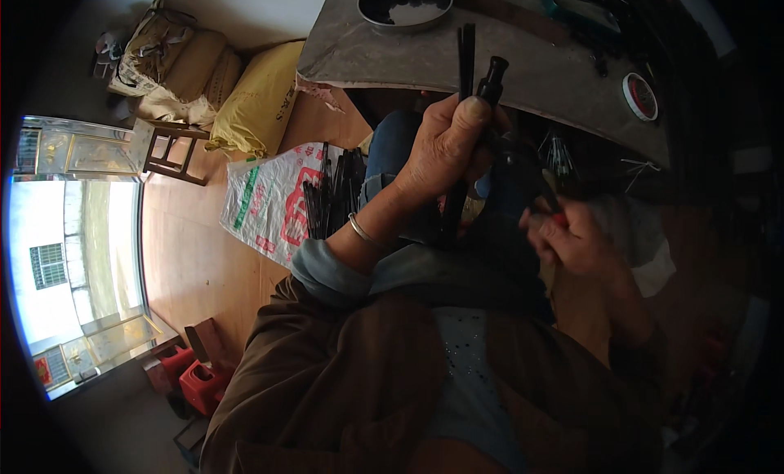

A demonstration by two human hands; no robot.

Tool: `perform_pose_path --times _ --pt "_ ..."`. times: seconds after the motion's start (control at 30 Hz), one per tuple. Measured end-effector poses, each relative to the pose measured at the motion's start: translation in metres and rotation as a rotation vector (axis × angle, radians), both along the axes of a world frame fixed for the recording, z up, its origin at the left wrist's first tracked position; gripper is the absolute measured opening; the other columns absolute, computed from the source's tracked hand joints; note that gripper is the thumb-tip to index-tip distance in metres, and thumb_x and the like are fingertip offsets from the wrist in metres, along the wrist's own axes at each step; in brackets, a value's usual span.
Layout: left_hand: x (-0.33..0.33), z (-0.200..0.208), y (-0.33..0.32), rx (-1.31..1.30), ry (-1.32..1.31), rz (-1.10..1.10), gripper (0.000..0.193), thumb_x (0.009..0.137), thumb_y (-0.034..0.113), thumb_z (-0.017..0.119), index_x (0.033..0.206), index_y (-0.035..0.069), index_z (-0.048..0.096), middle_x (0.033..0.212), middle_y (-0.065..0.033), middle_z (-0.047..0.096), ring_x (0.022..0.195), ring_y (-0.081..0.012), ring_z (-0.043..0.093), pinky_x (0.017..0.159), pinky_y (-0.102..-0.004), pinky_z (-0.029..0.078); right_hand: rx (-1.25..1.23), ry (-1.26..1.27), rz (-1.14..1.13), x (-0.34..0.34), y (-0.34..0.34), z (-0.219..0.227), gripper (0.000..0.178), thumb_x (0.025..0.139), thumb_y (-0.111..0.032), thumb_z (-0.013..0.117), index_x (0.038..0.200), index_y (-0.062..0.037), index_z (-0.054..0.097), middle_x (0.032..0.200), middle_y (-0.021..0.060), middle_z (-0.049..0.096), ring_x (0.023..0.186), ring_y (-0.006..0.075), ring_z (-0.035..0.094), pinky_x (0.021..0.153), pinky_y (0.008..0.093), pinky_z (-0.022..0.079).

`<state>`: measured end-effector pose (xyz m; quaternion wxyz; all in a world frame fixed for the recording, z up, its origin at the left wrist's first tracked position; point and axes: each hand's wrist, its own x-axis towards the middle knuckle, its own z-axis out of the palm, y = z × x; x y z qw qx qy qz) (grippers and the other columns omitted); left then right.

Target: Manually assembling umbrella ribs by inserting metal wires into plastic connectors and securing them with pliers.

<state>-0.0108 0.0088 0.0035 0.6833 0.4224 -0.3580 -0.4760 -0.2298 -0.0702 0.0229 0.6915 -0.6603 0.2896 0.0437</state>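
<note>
**Two hands, one bundle of black rods**

Two hands on the job here, and we're mostly watching the left one. Our left hand (445,147) is closed tight round a bundle of thin black rods (466,57), held upright above the lap, thumb pressed up the side, with a black knobbed cap piece (492,70) poking out by the thumb tip. The rods stick up past the edge of the grey work table (539,74).

Our right hand (576,241) sits lower and off to the right, blurred, fingers curled; there's a glimpse of something red in it but we can't tell what it is or how firmly it's pinched.

More black rods (331,192) lie loose on a printed woven sack (269,200) on the floor, with a dark round dish (406,4) up on the table.

How we'd do this bit well, as far as we can judge: keep the left grip firm so the rods stay lined up, keep the thumb bracing the cap end, and bring the right hand in slowly, since it's dark down there.
</note>
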Motion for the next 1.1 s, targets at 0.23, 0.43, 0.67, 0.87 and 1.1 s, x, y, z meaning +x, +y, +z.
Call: perform_pose_path --times 0.23,0.43,0.67,0.87,1.1 --pt "0.011 0.003 -0.006 0.059 -0.085 -0.179 0.075 0.091 0.070 0.029 0.095 0.001 0.057 0.052 0.0012 0.042 0.043 -0.0070 0.039 0.043 -0.0219 0.033 0.247 -0.043 0.001 0.014 0.003 0.019 0.029 0.100 -0.024 0.046 0.113 0.0014 0.052 0.073 0.0055 0.060 0.062 0.0126 0.061 0.058 0.0252 0.049" --pt "0.017 -0.001 -0.007 0.056 -0.043 -0.204 0.076 0.090 0.070 0.030 0.094 0.000 0.057 0.051 0.0015 0.040 0.041 -0.0071 0.039 0.040 -0.0218 0.032 0.285 0.026 0.078 0.016 -0.001 0.024 0.030 0.100 -0.022 0.046 0.116 0.0017 0.051 0.075 0.0062 0.060 0.065 0.0134 0.062 0.061 0.0255 0.050" --pt "0.016 -0.006 -0.012 0.022 0.000 -0.231 0.072 0.092 0.067 0.031 0.092 0.000 0.058 0.051 0.0010 0.041 0.040 -0.0074 0.039 0.040 -0.0215 0.031 0.363 -0.011 0.023 0.018 0.006 0.006 0.035 0.101 -0.033 0.041 0.104 0.0004 0.052 0.065 0.0009 0.049 0.052 0.0096 0.049 0.052 0.0269 0.046" --pt "0.017 -0.003 -0.009 0.072 -0.003 -0.136 0.066 0.094 0.063 0.035 0.090 0.002 0.057 0.051 0.0003 0.042 0.040 -0.0077 0.038 0.040 -0.0216 0.031 0.565 0.059 -0.135 0.035 0.033 0.024 0.045 0.099 -0.047 0.038 0.089 -0.0051 0.048 0.058 -0.0004 0.041 0.046 0.0094 0.041 0.048 0.0280 0.041" --pt "0.020 -0.005 -0.011 0.059 -0.017 -0.140 0.065 0.095 0.062 0.034 0.088 0.002 0.057 0.053 -0.0004 0.044 0.040 -0.0083 0.040 0.039 -0.0224 0.031 0.657 0.066 -0.072 0.035 0.029 0.019 0.044 0.098 -0.049 0.039 0.086 -0.0075 0.047 0.057 -0.0016 0.037 0.045 0.0082 0.036 0.044 0.0267 0.037"
